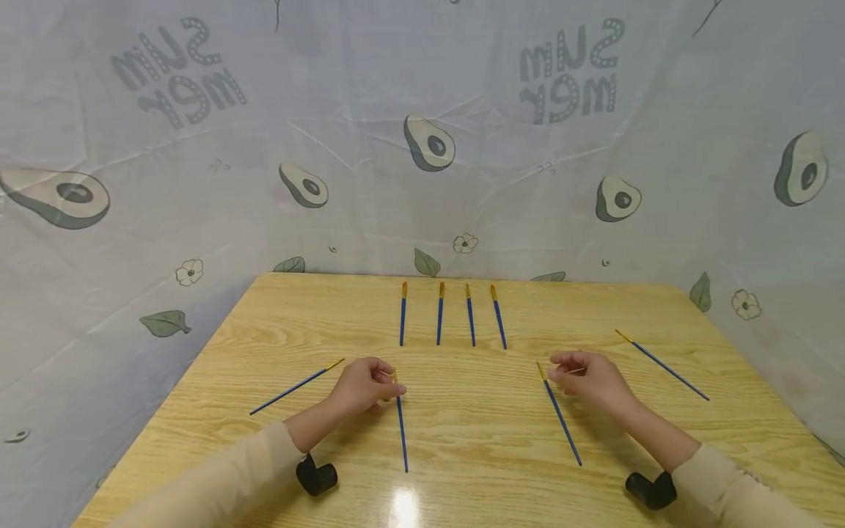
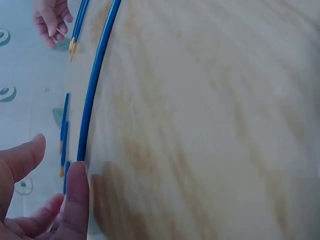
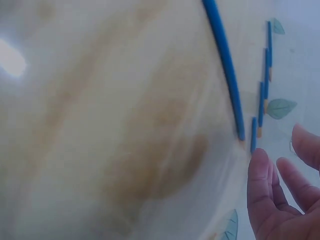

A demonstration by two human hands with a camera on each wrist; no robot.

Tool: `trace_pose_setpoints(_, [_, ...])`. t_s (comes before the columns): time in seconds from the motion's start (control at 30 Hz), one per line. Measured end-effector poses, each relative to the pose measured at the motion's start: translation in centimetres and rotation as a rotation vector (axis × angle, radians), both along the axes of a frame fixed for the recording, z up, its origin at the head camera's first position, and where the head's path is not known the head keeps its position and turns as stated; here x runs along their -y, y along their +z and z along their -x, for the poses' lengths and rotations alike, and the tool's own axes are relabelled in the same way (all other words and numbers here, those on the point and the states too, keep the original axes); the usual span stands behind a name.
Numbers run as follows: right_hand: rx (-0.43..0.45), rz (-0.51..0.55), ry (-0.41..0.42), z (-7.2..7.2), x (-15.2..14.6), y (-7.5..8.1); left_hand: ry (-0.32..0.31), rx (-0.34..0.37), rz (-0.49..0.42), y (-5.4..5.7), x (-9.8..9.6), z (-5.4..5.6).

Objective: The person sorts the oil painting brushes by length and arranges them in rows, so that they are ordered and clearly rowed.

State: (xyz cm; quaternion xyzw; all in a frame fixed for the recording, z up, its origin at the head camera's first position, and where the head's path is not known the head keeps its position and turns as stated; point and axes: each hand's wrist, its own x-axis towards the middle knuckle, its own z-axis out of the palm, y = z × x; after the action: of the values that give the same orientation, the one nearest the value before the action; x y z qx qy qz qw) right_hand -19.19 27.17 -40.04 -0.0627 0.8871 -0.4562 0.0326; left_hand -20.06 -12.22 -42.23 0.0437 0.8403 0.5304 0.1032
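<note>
Two blue-handled paintbrushes lie on the wooden table before the hands. My left hand (image 1: 368,383) is at the bristle end of the left paintbrush (image 1: 402,433); a fingertip overlaps that brush (image 2: 95,85) in the left wrist view, with thumb and fingers apart. Close beside the bristle end of the other paintbrush (image 1: 560,418) is my right hand (image 1: 590,378). In the right wrist view its fingers (image 3: 260,170) are spread from the thumb, with nothing between them, and the brush (image 3: 227,75) lies just past the fingertips.
Several paintbrushes (image 1: 440,315) stand in a row, bristles up in view, at the table's far edge. One more paintbrush (image 1: 297,386) lies slanted at left, another (image 1: 662,364) at right. A patterned curtain (image 1: 363,147) hangs behind the table (image 1: 475,484).
</note>
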Motion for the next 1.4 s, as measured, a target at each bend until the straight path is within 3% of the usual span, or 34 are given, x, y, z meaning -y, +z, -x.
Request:
trace_pose_setpoints(0.4, [0.057, -0.043, -0.028, -0.9, -0.5, -1.1, 0.001, -0.041, 0.014, -0.7, -1.1, -0.1])
trace_pose_setpoints(0.73, [0.033, -0.132, -0.01, -0.6, -0.7, -1.5, -0.055, -0.086, 0.089, -0.7, -1.3, -0.1])
trace_pose_setpoints(1.0, [0.061, -0.154, 0.003, -0.5, 0.0, -1.4, -0.09, -0.132, 0.081, -0.7, -1.2, -0.1])
trace_pose_setpoints(1.4, [0.079, -0.139, 0.02, -0.5, 0.4, -1.3, -0.091, -0.118, 0.036, -0.8, -0.9, -0.2])
